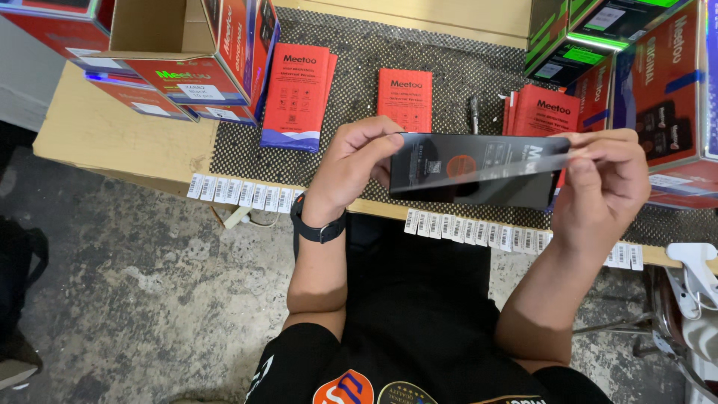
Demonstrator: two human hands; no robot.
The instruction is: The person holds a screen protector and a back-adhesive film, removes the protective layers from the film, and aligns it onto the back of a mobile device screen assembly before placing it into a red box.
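Note:
Both my hands hold a long, flat black box with an orange round mark, level above the table's front edge. My left hand grips its left end with thumb and fingers and wears a black wristband. My right hand pinches its right end. Behind the box on the dark mesh mat lie flat red packets: one stack at the left, one in the middle and one at the right.
Open red cartons stand at the back left, and more red and green cartons at the right. Strips of white barcode labels hang along the table's front edge. A white object sits at the lower right.

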